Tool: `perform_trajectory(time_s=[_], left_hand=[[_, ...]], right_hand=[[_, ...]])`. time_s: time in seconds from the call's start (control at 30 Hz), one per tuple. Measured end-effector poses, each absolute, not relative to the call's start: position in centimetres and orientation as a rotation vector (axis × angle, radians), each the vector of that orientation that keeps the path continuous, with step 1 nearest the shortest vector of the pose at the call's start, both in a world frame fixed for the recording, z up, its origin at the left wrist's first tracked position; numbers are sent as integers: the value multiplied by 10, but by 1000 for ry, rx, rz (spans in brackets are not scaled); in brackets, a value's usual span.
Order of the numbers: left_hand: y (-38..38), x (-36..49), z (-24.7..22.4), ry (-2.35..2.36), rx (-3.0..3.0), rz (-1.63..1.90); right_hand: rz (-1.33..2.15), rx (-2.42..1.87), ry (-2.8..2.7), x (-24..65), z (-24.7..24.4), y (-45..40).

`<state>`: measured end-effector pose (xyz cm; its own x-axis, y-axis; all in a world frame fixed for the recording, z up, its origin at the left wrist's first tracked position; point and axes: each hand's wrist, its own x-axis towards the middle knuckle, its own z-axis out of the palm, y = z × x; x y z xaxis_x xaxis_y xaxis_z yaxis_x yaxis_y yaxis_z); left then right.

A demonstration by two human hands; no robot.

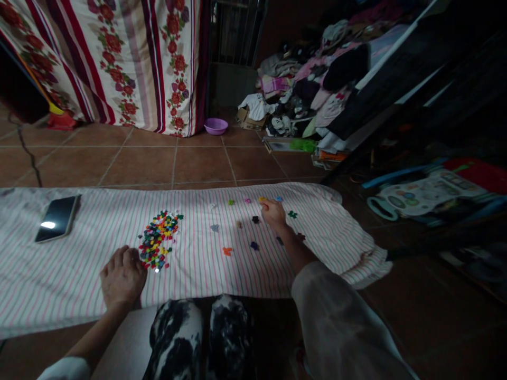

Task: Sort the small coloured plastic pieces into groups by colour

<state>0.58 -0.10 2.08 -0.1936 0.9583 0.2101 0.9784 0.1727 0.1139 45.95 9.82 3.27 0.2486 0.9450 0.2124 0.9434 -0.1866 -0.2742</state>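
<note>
A heap of small multicoloured beads or blocks [158, 237] lies on the striped cloth. My left hand [123, 274] rests palm down at the heap's lower left edge, its fingers loosely bent and slightly apart. Farther right, my right hand [273, 214] pinches thumb and fingers together right at a small yellow group [262, 199]; what sits between the fingertips is too small to make out. Around it lie little single-colour groups: light blue [279, 199], pink [247, 200], lime green [231, 202], black [255, 219], dark green [292, 214], purple [254, 246], orange [227, 251] and grey [214, 228].
A dark-screened phone [57, 217] lies at the cloth's left. Beyond the cloth-covered surface [198, 274] are a floral curtain [138, 63], a purple basin [216, 126] and piled clothes [309, 84]. A toy panel [428, 192] stands on the right.
</note>
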Motion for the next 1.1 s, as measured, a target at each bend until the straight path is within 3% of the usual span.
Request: perform_trajectory(time_s=[0.43, 0.67, 1.1], left_hand=[[-2, 1, 15, -2324, -1966, -342], [-1, -4, 7, -2285, -1972, -386], [0, -4, 6, -2284, -1969, -405]], right_hand=[[425, -1382, -1895, 290, 41, 70], [628, -1459, -2015, 230, 32, 44], [600, -1477, -2096, 196, 18, 39]])
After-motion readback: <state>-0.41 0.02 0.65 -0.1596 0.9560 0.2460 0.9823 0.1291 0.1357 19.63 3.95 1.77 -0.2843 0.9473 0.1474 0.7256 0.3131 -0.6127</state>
